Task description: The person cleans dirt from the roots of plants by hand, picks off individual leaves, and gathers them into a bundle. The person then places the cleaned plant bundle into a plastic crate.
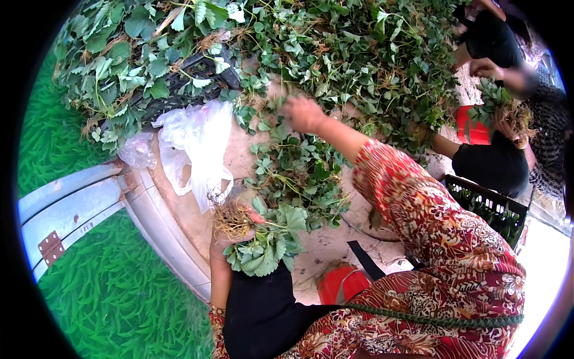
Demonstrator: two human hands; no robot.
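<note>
My left hand (230, 234) is closed round a bunch of strawberry plants (266, 244), held low above my dark-clothed leg. The bare brown roots (232, 220) stick up on one side and the broad green leaves hang on the other. My right arm stretches forward over the floor. At its end my right hand (302, 113) is smeared by motion among the loose plants (302, 158), and its fingers cannot be made out. A large heap of strawberry plants (359, 54) spreads beyond it.
White plastic bags (194, 143) lie left of the plants, beside a black crate (203, 72) loaded with more. A curved metal rim (161, 209) bounds the left side. Something red (341, 284) is beside me. Another person (547, 119) holds plants at right, near a second black crate (487, 206).
</note>
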